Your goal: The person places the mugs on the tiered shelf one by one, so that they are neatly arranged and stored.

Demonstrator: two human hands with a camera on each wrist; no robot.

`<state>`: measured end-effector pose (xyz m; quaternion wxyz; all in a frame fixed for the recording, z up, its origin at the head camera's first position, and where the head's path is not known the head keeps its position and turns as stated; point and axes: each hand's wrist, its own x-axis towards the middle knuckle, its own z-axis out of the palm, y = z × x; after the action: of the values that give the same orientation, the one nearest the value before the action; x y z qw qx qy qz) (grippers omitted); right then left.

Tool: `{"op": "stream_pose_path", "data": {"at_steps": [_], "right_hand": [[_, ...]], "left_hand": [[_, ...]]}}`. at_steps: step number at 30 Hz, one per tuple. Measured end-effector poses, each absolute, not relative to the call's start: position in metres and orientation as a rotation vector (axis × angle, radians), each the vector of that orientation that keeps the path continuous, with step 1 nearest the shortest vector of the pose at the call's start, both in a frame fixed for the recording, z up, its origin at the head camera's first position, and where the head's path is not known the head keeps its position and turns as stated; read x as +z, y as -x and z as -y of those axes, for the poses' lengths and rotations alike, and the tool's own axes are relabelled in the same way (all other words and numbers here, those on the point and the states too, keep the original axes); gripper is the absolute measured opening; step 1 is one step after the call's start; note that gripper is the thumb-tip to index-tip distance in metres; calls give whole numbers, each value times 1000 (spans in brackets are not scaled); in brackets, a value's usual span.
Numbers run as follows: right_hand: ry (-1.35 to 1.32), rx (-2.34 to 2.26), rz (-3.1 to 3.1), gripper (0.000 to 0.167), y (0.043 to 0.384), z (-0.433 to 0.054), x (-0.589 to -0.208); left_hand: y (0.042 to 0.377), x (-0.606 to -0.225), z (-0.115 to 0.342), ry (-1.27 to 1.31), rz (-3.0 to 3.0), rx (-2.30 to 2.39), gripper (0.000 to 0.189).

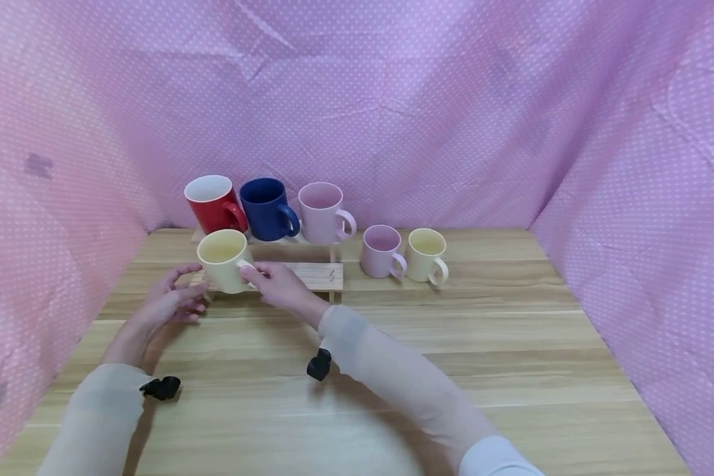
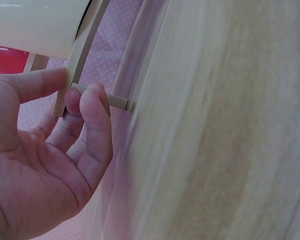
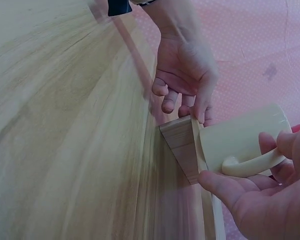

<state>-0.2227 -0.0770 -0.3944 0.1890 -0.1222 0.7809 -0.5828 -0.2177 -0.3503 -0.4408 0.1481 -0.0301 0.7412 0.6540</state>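
Note:
A pale yellow mug (image 1: pixel 222 259) stands at the left end of the lower shelf of a two-tier wooden rack (image 1: pixel 318 275). My right hand (image 1: pixel 281 285) grips its handle, seen closely in the right wrist view, with one fingertip against the shelf's front edge. At that shelf's left end, my left hand (image 1: pixel 169 301) pinches the board between thumb and fingers. Its other fingers (image 2: pixel 97 122) hang curled below, beside the rack's leg. On the upper shelf stand a red mug (image 1: pixel 205 213) with a white inside, a dark blue mug (image 1: pixel 264 215) and a pink mug (image 1: pixel 319 221).
Right of the rack, a smaller pink mug (image 1: pixel 377 254) and a smaller yellow mug (image 1: pixel 422 259) stand on the wood-grain table (image 1: pixel 512 344), handles toward the right front. Pink dotted cloth (image 1: pixel 428 119) hangs behind and along both sides of the table.

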Motion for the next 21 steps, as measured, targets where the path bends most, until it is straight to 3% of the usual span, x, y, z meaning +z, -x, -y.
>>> {"op": "stream_pose_path", "data": {"at_steps": [9, 13, 21], "right_hand": [[330, -1616, -2207, 44, 223, 75, -392], [299, -1699, -2085, 38, 222, 68, -389], [389, -1814, -1858, 43, 211, 13, -373]], "left_hand": [[216, -443, 350, 59, -2144, 1881, 40], [217, -446, 351, 62, -2129, 1891, 40], [216, -444, 350, 72, -2147, 1890, 39]]}}
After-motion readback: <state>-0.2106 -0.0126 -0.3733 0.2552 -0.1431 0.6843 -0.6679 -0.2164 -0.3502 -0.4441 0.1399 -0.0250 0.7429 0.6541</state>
